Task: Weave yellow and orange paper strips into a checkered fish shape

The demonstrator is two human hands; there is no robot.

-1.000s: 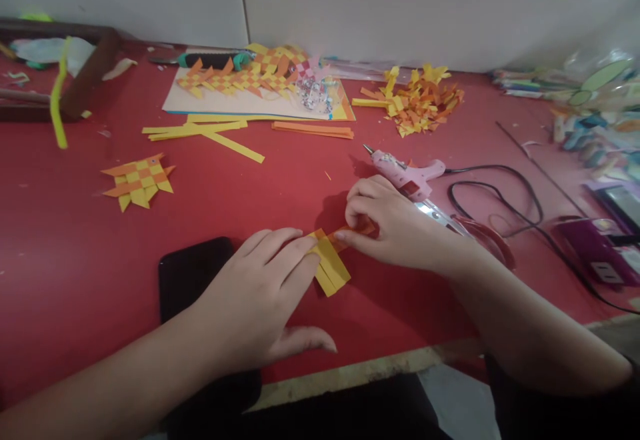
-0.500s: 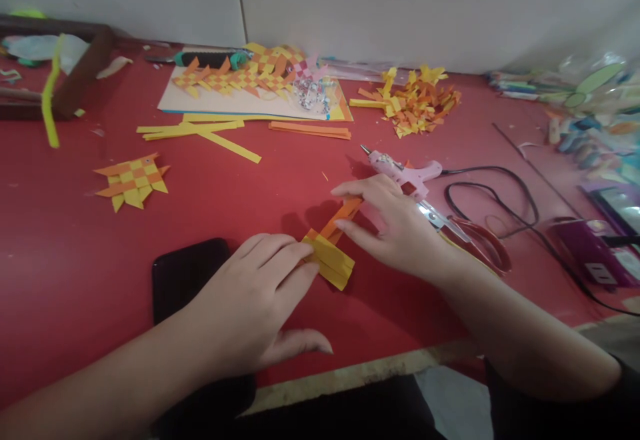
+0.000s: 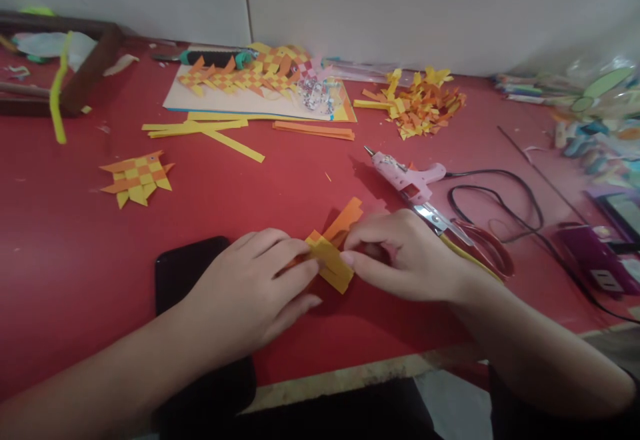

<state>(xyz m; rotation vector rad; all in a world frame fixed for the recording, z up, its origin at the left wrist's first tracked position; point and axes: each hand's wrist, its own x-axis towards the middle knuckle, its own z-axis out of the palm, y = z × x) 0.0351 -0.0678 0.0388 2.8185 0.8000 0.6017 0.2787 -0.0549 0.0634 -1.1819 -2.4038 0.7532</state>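
Note:
A small woven piece of yellow and orange paper strips lies between my hands on the red table. My left hand holds its left side under the fingertips, with the thumb drawn in below. At its right side my right hand pinches the yellow strips between thumb and forefinger. Orange strip ends stick out past the upper right of the weave. The part under my left fingers is hidden. A finished paper fish in yellow and orange checks rests at the left.
A black phone lies partly under my left forearm. Near my right hand are a pink glue gun and red-handled scissors. Farther back are yellow strips, orange strips, paper scraps and several woven fish.
My right hand has let go of the orange strips and moved down to the yellow ones. My left thumb has come in closer to the fingers.

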